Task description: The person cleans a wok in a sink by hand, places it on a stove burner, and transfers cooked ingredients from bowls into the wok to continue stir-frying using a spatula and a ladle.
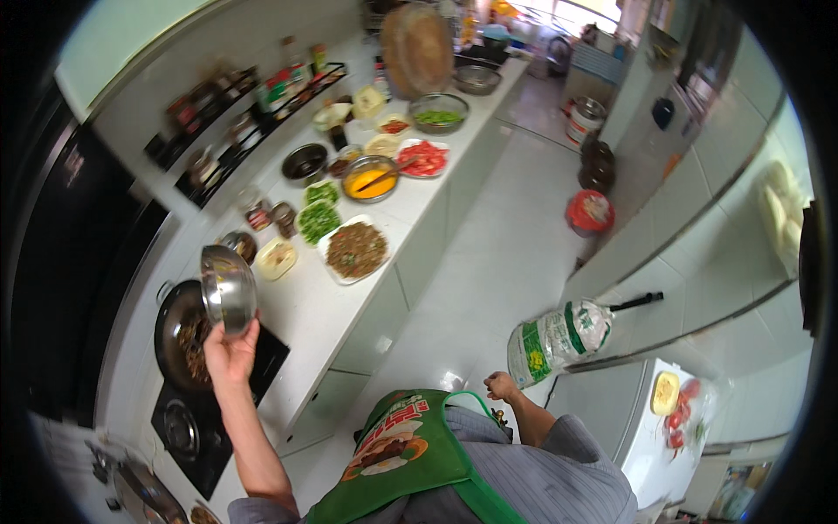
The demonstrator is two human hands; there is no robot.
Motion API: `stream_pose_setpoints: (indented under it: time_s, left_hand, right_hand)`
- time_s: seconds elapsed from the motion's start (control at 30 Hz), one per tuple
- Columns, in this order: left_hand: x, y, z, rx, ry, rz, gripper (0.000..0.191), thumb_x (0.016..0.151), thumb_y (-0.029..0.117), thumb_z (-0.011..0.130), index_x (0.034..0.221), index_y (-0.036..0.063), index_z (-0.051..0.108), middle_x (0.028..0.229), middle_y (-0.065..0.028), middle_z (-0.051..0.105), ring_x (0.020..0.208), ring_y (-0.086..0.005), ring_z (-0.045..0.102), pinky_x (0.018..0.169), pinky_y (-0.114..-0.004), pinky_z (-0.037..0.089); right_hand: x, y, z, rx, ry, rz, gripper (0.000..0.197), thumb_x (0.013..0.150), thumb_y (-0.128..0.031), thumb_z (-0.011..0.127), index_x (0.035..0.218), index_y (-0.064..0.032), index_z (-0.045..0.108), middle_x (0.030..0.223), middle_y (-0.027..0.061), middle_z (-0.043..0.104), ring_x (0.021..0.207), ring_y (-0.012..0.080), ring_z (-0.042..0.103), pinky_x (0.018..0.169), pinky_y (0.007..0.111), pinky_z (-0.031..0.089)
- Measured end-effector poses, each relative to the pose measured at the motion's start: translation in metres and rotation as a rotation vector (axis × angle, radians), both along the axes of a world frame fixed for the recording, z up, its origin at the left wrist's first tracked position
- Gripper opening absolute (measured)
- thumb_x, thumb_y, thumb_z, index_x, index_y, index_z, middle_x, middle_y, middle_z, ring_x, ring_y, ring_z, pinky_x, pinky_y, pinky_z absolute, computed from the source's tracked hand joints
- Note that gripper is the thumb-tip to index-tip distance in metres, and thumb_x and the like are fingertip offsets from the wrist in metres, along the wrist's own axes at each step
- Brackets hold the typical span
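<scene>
My left hand grips the lower end of a stainless steel bowl. The bowl is tipped on its side, with its opening facing left over the rim of a dark wok. Brown chopped food lies in the wok, partly hidden behind the hand and bowl. The wok sits on a black glass gas stove. Down by my right hip, my right hand hangs with its fingers curled and nothing visible in it. A white and green woven sack stands near it.
The white counter carries a plate of minced food, chopped greens, a bowl of beaten egg with chopsticks and cut tomatoes. Behind them runs a spice rack. A white cabinet stands at my right.
</scene>
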State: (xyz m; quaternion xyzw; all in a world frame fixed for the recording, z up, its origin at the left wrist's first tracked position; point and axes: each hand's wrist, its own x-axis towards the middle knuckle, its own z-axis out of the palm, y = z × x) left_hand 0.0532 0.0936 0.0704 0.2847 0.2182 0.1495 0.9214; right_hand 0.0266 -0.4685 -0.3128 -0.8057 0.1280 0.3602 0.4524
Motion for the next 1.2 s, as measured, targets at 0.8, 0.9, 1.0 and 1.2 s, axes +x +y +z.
stream_pose_setpoints:
  time_s: [0.8,0.9,1.0,1.2]
  left_hand:
    - [0.405,-0.389,-0.123,-0.089,0.387,-1.021,0.04,0.1,0.015,0.048,0.134,-0.006,0.045,0.133,-0.0243,0.056,0.12,-0.0383,0.057,0.099,-0.055,0.052]
    - [0.458,-0.427,-0.109,-0.035,0.293,-1.099,0.04,0.099,0.013,0.05,0.134,-0.0053,0.044,0.131,-0.0253,0.056,0.121,-0.0393,0.057,0.098,-0.058,0.053]
    - [0.509,-0.465,-0.105,-0.032,0.376,-1.183,0.042,0.098,0.012,0.055,0.135,-0.0032,0.045,0.13,-0.0232,0.057,0.119,-0.0376,0.059,0.096,-0.058,0.054]
    - [0.602,-0.541,-0.122,-0.038,0.377,-1.364,0.041,0.097,0.015,0.058,0.133,-0.0016,0.05,0.125,-0.0201,0.062,0.115,-0.0355,0.063,0.095,-0.055,0.056]
  right_hand:
    - [0.145,-0.218,-0.011,-0.554,-0.427,0.349,0.027,0.071,-0.02,0.077,0.093,-0.006,0.071,0.093,0.0174,0.069,0.073,0.0326,0.068,0.066,0.042,0.055]
    - [0.189,-0.216,0.018,0.129,0.037,-0.892,0.03,0.091,-0.016,0.063,0.11,0.0065,0.064,0.092,0.0181,0.069,0.066,0.0267,0.071,0.056,0.035,0.057]
    - [0.196,-0.225,0.026,-0.043,-0.078,-0.667,0.02,0.092,-0.015,0.059,0.099,0.0015,0.068,0.085,0.0137,0.066,0.063,0.0237,0.066,0.052,0.036,0.051]
    - [0.259,-0.255,0.002,-0.145,-0.029,-0.478,0.018,0.092,-0.016,0.06,0.089,-0.0007,0.069,0.08,0.0136,0.067,0.063,0.0248,0.067,0.054,0.04,0.051]
